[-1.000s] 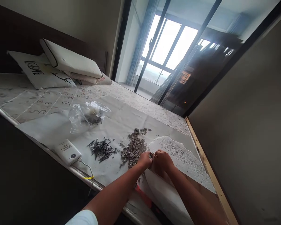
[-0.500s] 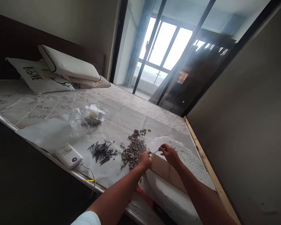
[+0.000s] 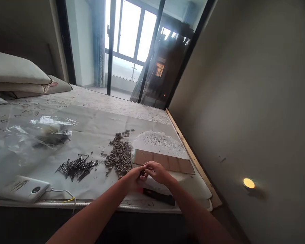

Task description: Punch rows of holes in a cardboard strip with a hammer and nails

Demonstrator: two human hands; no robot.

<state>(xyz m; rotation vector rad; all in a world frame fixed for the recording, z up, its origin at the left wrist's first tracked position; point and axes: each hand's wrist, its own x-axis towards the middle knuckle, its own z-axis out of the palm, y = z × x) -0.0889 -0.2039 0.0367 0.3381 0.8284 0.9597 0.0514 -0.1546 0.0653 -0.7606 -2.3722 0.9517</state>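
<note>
My left hand (image 3: 133, 178) and my right hand (image 3: 158, 173) meet in front of the brown board, fingertips pinched together. Something small and dark seems to lie between the fingers, too hidden to name. Just beyond them, a flat brown board (image 3: 173, 162) with a row of small holes along its far edge lies on white foam (image 3: 160, 140). Below my hands is a tool with a black handle (image 3: 159, 196) and a red part, partly covered by my left hand. To the left are a heap of grey gravel (image 3: 119, 156) and a pile of nails (image 3: 77, 166).
A white power bank (image 3: 27, 189) with a cable (image 3: 63, 192) lies at the near left edge of the bed. Behind it is a clear plastic bag (image 3: 49, 134) with something dark inside. Pillows (image 3: 17, 69) lie far left; a wooden rail (image 3: 188, 145) and wall bound the right.
Both hands have left the board and come together nearer to me. The board, earlier held tilted up, now lies flat on the foam. The view has turned right.
</note>
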